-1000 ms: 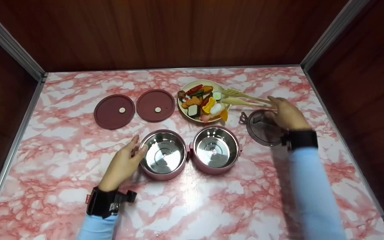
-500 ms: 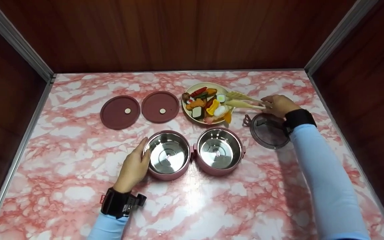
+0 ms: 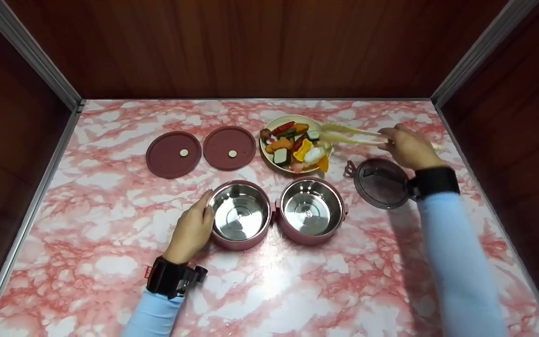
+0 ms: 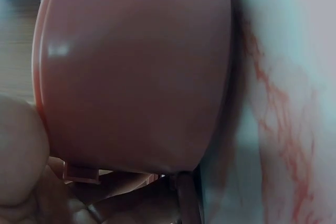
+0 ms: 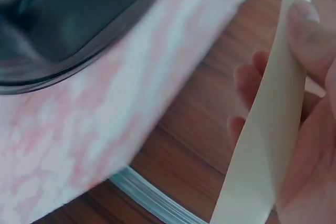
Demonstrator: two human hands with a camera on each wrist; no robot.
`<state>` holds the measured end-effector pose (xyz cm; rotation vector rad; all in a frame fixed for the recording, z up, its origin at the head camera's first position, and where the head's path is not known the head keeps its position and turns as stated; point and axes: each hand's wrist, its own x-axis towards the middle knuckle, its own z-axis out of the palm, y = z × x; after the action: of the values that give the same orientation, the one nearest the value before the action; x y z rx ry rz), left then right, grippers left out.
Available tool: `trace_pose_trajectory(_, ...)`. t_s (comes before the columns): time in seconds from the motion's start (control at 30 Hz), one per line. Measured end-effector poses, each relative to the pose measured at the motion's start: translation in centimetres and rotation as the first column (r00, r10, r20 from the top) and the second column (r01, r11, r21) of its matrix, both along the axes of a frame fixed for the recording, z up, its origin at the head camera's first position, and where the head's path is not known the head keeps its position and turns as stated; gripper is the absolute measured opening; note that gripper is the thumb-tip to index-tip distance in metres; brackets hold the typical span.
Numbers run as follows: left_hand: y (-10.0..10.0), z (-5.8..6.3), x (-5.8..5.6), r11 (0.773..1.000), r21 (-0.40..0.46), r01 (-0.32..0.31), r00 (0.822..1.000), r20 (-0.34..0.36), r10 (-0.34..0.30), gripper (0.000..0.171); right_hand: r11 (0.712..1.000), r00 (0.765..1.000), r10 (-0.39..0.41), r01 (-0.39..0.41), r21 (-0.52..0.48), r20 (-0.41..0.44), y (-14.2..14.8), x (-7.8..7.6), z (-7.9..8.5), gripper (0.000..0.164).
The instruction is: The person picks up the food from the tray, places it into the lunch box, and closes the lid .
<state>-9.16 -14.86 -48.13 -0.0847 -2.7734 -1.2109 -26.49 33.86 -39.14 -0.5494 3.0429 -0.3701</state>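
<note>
My right hand [image 3: 407,146] grips a pair of cream tongs [image 3: 356,135], whose arms stand apart with tips over the right part of the food plate. In the right wrist view, the thumb and fingers hold the tongs' pale rear end [image 5: 265,129]. My left hand [image 3: 192,229] holds the left side of a pink steel-lined lunch box bowl [image 3: 240,244], thumb at the rim. The left wrist view shows that bowl's pink outer wall [image 4: 136,72] close up. A matching bowl [image 3: 309,238] stands just to its right; both bowls are empty.
A cream plate [image 3: 265,157] with several toy foods [image 3: 302,150] lies behind the bowls. Two dark red round lids [image 3: 171,164] with white knobs lie to its left. A see-through dark lid [image 3: 382,194] with a handle lies under the right forearm. Wooden walls [image 3: 260,51] surround the table.
My left hand has come into contact with the left bowl and holds it. My right hand has taken up the tongs and shifted slightly right with them. The head view has drifted slightly.
</note>
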Motion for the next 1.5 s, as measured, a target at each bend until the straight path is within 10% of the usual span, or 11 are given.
trace_pose_trajectory(0.27,-0.2,-0.4,-0.5,1.000,0.005,0.018,1.000,0.002,-0.018,0.044,0.960,0.970,-0.205,0.225,-0.167,0.132,-2.8,7.3,-0.5,0.039)
trace_pose_trajectory(0.47,-0.6,-0.3,-1.3,0.998,0.035,0.050,0.998,0.042,-0.051,0.046,0.953,0.957,-0.259,0.275,-0.125,0.134,-3.7,9.7,-1.0,0.042)
trace_pose_trajectory(0.93,-1.7,-0.3,-2.5,0.994,-0.005,0.109,0.993,0.047,-0.109,0.046,0.982,0.990,-0.140,0.142,-0.125,0.030,-3.4,9.6,-2.1,0.016)
trace_pose_trajectory(1.5,-2.2,1.3,-3.1,0.981,0.012,0.192,0.970,0.147,-0.191,0.044,0.972,0.993,-0.107,0.115,-0.205,0.049,-4.8,8.5,-2.9,0.028)
